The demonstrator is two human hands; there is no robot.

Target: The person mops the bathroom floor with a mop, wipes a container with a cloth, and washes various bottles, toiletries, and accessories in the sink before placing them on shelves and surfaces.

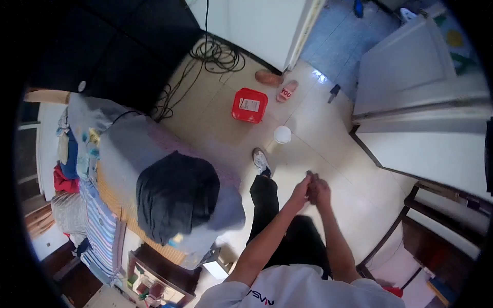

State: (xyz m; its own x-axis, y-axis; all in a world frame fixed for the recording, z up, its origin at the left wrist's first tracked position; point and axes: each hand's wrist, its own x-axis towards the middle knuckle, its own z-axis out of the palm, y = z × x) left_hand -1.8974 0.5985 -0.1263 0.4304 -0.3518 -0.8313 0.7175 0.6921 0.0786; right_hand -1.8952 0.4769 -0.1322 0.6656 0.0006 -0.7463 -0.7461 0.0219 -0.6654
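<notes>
Pale tiled floor (328, 149) carries, well inside its edges, a round white container (282, 134) ahead of the nearer left hand (301, 192), which meets the right hand (321, 192), anything gripped being indistinguishable.

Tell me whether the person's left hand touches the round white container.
Apart: the head view plainly shows pale floor between the left hand and the round white container.
</notes>
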